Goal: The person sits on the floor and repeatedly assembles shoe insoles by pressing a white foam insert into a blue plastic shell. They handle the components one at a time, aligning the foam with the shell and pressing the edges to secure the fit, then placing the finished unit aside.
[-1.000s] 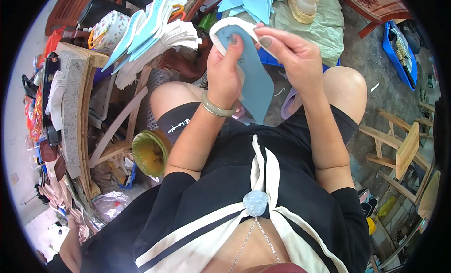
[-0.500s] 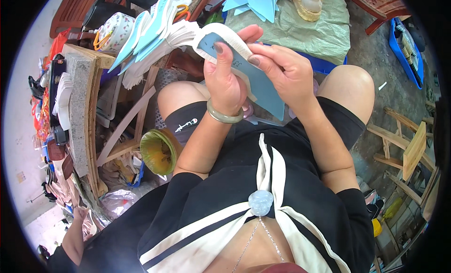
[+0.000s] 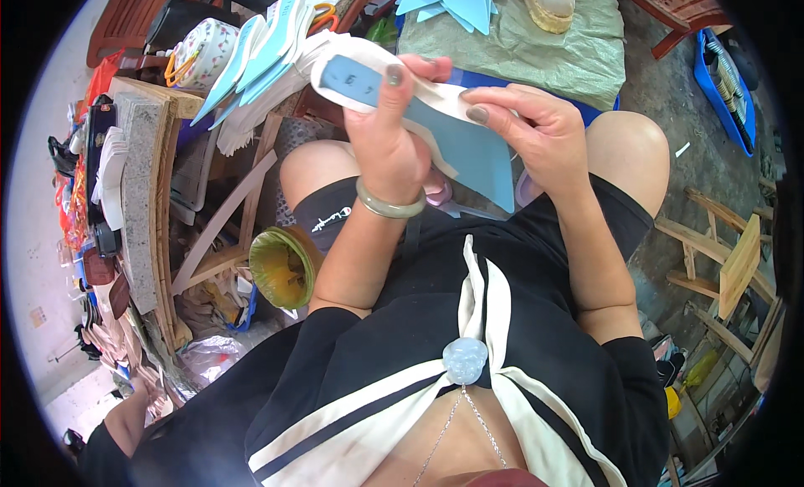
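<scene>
A shoe insole (image 3: 465, 148), blue with a white border, is held up above my lap. Its rounded heel end points to the upper left, and the blue front part hangs toward the lower right. My left hand (image 3: 387, 148) is closed around its middle, thumb on top and fingers beneath. Thumb and fingers of my right hand (image 3: 540, 135) pinch its white upper edge. Exactly what lies between those right fingertips is hidden. Left of the heel end, a stack of white and light blue insoles (image 3: 280, 39) fans out along the bench.
Light blue pieces (image 3: 456, 1) and a pale bottle in a yellowish holder (image 3: 553, 3) rest on a green-covered surface (image 3: 519, 60). A yellow-green bin (image 3: 280, 269) stands by my left leg. At right are a wooden stool (image 3: 737, 269) and a blue tray (image 3: 724, 93). Another person's arm (image 3: 130, 416) shows lower left.
The insole has turned flatter, with its heel end moving left and showing more of its blue face. My right hand has slid along the edge to the right.
</scene>
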Demonstrator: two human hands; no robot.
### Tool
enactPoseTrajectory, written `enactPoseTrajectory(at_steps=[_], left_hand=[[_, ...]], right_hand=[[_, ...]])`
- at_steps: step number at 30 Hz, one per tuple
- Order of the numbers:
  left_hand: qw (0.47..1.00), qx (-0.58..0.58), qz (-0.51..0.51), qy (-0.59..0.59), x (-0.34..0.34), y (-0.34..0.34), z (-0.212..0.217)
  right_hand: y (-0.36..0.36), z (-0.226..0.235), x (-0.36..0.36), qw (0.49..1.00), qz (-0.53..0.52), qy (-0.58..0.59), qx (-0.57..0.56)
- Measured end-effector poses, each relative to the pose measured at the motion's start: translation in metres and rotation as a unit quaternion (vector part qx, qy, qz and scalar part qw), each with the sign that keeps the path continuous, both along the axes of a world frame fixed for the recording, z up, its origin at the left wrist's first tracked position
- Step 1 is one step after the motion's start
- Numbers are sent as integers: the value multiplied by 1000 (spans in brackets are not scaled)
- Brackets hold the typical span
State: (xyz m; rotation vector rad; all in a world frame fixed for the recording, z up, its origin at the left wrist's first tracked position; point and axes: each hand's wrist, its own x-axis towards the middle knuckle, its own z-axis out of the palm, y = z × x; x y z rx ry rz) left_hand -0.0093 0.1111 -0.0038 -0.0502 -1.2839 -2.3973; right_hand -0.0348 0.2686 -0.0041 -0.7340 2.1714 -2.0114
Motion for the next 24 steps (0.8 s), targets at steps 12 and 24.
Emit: enactPoseTrajectory(at_steps=[12, 24], left_hand=[[996, -75, -32, 25, 6, -1, -5], [982, 53, -132, -122, 2, 3, -26]], right_hand=[[-7, -6, 3, 999, -16, -30, 15], [17, -32, -7, 951, 22, -281, -129]])
